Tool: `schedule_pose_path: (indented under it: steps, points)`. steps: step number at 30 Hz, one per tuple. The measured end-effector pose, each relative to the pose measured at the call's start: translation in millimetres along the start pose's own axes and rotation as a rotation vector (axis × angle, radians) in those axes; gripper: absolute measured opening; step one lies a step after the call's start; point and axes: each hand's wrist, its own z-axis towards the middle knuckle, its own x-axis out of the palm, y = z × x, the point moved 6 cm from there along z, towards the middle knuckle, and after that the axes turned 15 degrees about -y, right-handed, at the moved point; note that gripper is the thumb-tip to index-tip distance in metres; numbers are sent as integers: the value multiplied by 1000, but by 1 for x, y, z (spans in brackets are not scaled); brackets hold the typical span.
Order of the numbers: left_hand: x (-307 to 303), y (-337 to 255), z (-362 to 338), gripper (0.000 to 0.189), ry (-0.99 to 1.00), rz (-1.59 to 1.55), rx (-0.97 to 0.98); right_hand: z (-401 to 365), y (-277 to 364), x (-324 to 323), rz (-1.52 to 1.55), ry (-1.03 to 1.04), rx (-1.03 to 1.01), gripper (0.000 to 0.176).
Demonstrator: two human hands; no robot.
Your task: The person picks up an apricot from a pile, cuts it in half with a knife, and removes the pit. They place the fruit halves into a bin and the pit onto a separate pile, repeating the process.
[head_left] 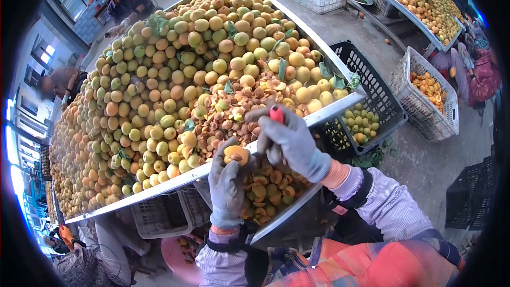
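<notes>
My left hand [226, 188], in a grey glove, is closed around an apricot [236, 154] that looks cut open, its flesh facing up. My right hand [297, 141], also gloved, grips a red-handled tool [276, 114]; its working end is hidden. Both hands are close together over the near metal rim of a large table [175, 176]. Just beyond them lie brown pits and apricot scraps [226, 122]. Under my hands is a heap of split apricot halves [271, 188]. Whole apricots [159, 90] cover most of the table.
To the right stand a black crate [377, 85] with small green fruit and a white crate [425, 95] of orange halves. Below the table are a grey crate [159, 215] and a pink basin [178, 252]. Other people [122, 2] are around the tables.
</notes>
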Motion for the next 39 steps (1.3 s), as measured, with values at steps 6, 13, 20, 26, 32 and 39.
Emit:
schedule_pose_path:
  steps: [6,13,20,26,32,39]
  points:
    - [25,19,-15,40,121,-29,-167,-6,36,2,339,105,-149,24]
    - [29,29,-19,36,229,-21,-293,-9,38,0,169,54,-219,42]
    - [33,29,-24,39,244,56,-366,-13,30,8,179,88,-211,28]
    - [28,43,-22,26,195,91,-365,-13,12,18,95,103,-463,21]
    - [22,48,-16,25,171,143,-287,1,-6,16,16,70,-368,23]
    - [22,42,-22,28,118,43,-399,25,-35,-8,582,-100,208,39]
